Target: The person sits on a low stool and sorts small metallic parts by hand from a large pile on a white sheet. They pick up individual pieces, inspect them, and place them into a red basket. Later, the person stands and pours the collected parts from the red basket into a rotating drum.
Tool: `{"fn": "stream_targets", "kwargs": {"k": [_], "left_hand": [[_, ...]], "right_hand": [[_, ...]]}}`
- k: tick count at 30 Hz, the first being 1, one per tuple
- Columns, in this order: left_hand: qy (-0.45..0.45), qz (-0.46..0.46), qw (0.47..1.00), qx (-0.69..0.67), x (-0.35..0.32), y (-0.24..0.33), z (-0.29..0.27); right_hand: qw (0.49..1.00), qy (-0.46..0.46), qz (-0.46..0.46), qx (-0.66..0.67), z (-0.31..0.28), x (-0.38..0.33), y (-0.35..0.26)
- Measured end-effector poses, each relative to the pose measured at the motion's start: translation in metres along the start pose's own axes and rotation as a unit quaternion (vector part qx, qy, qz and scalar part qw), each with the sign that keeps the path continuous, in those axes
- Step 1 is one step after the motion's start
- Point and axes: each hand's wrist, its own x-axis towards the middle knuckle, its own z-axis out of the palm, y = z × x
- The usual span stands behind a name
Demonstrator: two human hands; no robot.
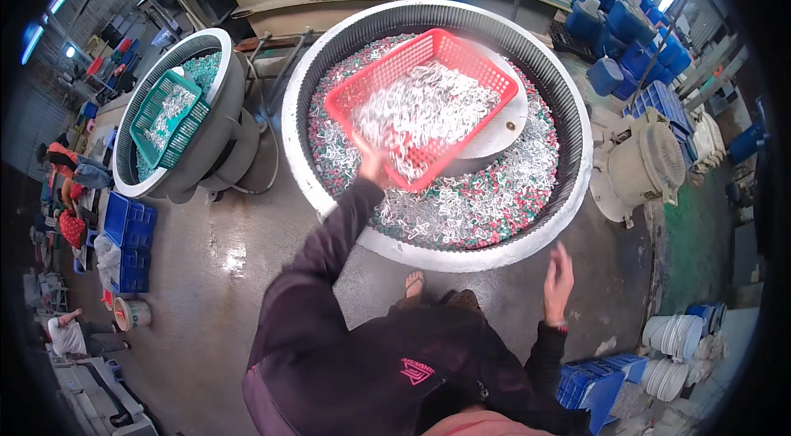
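My left hand (371, 162) is closed on the near left rim of a red plastic basket (383, 75), tilted over a big round tub (478, 257). Many small shiny metal pieces (432, 102) lie in the basket, slightly blurred. Below it, more such metal pieces (449, 209) are mixed among small red and green chips inside the tub, around a pale raised centre (509, 124). My right hand (559, 281) holds nothing; its fingers stretch upward, apart from the tub's near right rim. The exact kind of the metal pieces is too small to tell.
At left stands a smaller tub (125, 139) of green chips, a teal basket (200, 116) of metal pieces resting on it. Blue crates (128, 242) stand below it. A beige machine (638, 160) and blue jugs (606, 77) are at right. Other people (74, 333) are at far left.
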Motion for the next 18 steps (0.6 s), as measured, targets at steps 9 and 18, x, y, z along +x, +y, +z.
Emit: {"fn": "stream_targets", "kwargs": {"k": [9,18], "left_hand": [[0.121,0.059,0.988,-0.075,-0.242,-0.07,0.003],[0.325,0.093,0.928,-0.156,-0.372,-0.12,0.092]], "right_hand": [[0.863,-0.269,-0.398,-0.159,0.152,0.199,-0.129],[0.813,-0.393,-0.357,-0.239,0.274,0.084,-0.159]]}}
